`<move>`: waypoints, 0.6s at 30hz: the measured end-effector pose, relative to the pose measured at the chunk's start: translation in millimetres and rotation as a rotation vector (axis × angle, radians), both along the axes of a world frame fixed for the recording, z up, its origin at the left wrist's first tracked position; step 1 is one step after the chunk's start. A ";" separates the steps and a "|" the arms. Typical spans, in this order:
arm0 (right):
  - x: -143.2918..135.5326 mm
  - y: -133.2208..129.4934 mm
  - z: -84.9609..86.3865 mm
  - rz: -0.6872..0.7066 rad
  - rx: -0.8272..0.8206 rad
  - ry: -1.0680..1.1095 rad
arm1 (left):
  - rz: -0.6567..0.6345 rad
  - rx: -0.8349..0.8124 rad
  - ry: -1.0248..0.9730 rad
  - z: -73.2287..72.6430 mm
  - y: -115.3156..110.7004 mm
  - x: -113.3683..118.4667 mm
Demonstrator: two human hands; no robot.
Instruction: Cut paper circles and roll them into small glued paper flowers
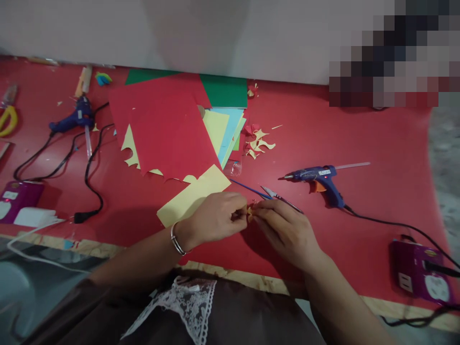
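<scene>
Between my two hands is a small yellow paper piece (250, 213), mostly covered by the fingertips. My left hand (219, 216) is closed, thumb and fingers pinching the piece from the left. From the right, the fingers of my right hand (287, 227) close on the same piece. A yellow paper sheet (192, 195) lies partly under my left wrist. Just beyond the fingers are a thin blue stick (247, 187) and a slim pointed metal tool (283, 197), whose exact kind I cannot make out.
A blue glue gun (323, 179) lies at right, wired towards a purple power strip (420, 273). Red paper (172, 129) covers other coloured sheets, with yellow scraps (259, 143) beside them. At left are another glue gun (77, 117), yellow-handled scissors (9, 120) and loose cables.
</scene>
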State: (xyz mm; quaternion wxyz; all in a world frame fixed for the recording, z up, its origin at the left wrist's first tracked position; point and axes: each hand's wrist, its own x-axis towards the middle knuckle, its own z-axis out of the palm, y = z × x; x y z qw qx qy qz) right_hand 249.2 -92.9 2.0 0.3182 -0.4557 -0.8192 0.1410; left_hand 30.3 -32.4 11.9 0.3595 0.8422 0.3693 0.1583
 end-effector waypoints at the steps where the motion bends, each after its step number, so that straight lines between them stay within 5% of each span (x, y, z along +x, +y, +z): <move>1: 3.7 0.4 0.7 -0.015 -0.027 0.028 | 0.022 -0.007 -0.016 -0.7 0.9 -0.6; 8: 44.6 7.4 1.2 -0.475 0.026 0.027 | 0.219 -0.245 -0.320 -7.2 5.1 -4.0; 12: 72.4 9.6 -6.8 -0.794 -0.027 -0.050 | 0.253 -0.220 -0.436 -11.5 7.9 -3.3; 18: 93.9 13.4 -20.2 -0.849 -0.085 -0.258 | 0.273 -0.157 -0.449 -16.6 10.3 -3.1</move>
